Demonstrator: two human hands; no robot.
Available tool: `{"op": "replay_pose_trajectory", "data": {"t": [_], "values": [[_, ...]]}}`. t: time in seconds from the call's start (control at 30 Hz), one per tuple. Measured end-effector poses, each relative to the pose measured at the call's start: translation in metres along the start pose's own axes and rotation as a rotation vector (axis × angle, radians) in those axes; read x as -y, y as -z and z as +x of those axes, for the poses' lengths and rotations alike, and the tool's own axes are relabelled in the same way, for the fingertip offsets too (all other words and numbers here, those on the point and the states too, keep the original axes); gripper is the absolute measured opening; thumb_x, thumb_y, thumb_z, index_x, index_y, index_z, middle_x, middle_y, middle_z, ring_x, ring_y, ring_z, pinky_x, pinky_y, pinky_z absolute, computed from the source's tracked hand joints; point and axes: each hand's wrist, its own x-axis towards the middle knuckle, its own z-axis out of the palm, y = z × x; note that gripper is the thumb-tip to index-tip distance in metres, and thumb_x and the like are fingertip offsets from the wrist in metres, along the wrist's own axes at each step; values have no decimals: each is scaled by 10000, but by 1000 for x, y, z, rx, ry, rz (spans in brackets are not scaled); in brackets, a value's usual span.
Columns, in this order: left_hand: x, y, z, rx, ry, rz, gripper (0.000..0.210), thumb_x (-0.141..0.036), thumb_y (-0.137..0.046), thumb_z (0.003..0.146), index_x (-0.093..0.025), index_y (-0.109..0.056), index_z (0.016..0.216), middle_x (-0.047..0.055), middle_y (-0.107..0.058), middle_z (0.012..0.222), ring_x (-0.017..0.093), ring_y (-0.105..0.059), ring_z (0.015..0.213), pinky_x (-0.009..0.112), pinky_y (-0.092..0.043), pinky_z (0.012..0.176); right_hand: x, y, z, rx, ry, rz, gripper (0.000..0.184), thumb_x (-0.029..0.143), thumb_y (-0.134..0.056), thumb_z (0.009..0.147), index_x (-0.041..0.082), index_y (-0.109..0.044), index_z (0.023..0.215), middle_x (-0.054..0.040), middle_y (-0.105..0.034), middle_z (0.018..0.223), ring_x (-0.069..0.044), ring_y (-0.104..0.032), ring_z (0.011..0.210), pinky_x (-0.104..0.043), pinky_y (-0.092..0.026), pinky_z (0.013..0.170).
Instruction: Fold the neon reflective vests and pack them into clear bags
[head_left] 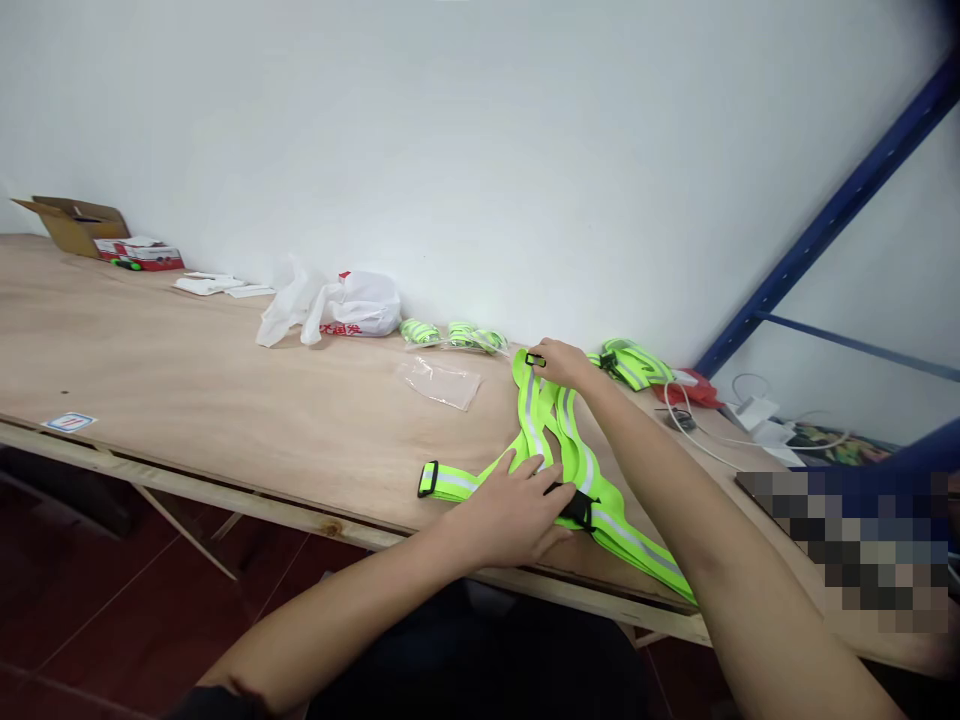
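Observation:
A fluorescent yellow-green reflective vest (pixel 587 462) made of elastic straps with silver stripes lies on the wooden table before me. My left hand (pixel 517 510) rests over its lower straps, fingers spread, beside the black buckle (pixel 577 506). Farther up, my right hand (pixel 561 362) pinches the top of the vest next to a small black slider (pixel 535 360); part of that grip is hidden. A strap end with another black slider (pixel 427 478) points left. One strap runs to the lower right, passing under my right forearm.
Behind the vest are a clear plastic sleeve (pixel 441 383), bagged rolled vests (pixel 461 335) and a white plastic bag (pixel 367 303). More reflective straps (pixel 636 363), a red bag (pixel 697 388) and white cables (pixel 705 430) lie right, near a blue metal frame (pixel 817 225). A cardboard box (pixel 79 228) stands far left.

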Motion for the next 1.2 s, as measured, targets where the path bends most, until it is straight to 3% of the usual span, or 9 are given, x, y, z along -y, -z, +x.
{"op": "replay_pose_trajectory", "data": {"t": [0.1, 0.27, 0.73, 1.03, 1.2], "values": [[-1, -13, 4, 45, 9, 22, 288, -313, -526, 1001, -163, -598, 1236, 110, -642, 1248, 289, -577, 1169, 452, -483, 980, 2, 5, -1, -14, 24, -2, 386, 256, -527, 925, 238, -649, 1291, -104, -642, 1241, -245, -621, 1053, -275, -458, 745], [-2, -14, 4, 71, -9, -4, 232, -259, -530, 973, -159, -649, 1145, 86, -644, 1202, 270, -572, 1051, 399, -526, 840, 4, 5, 0, -45, 32, -4, 367, 218, -508, 933, 238, -645, 1273, -102, -634, 1227, -243, -603, 1072, -274, -457, 746], [-4, -7, 2, 71, -31, -102, 284, -229, -511, 938, -177, -639, 1185, 109, -637, 1163, 288, -547, 1043, 433, -499, 902, 41, -47, 11, 31, 39, -33, 301, 144, -477, 949, 181, -654, 1189, -152, -604, 1258, -264, -547, 1175, -306, -467, 857], [-3, -6, 2, 98, -23, -144, 275, -218, -512, 938, -214, -625, 1189, 104, -629, 1180, 281, -561, 1111, 416, -476, 921, 35, -52, 16, 99, 23, -1, 306, 359, -607, 976, 171, -620, 1217, -90, -621, 1262, -234, -623, 1100, -455, -533, 931], [-4, -4, 4, 105, -24, -158, 237, -202, -504, 932, -199, -626, 1135, 101, -652, 1143, 274, -586, 1117, 409, -468, 905, 38, -56, 19, 147, -29, -15, 322, 361, -616, 974, 173, -615, 1235, -92, -631, 1248, -225, -644, 1064, -442, -557, 905]]}}
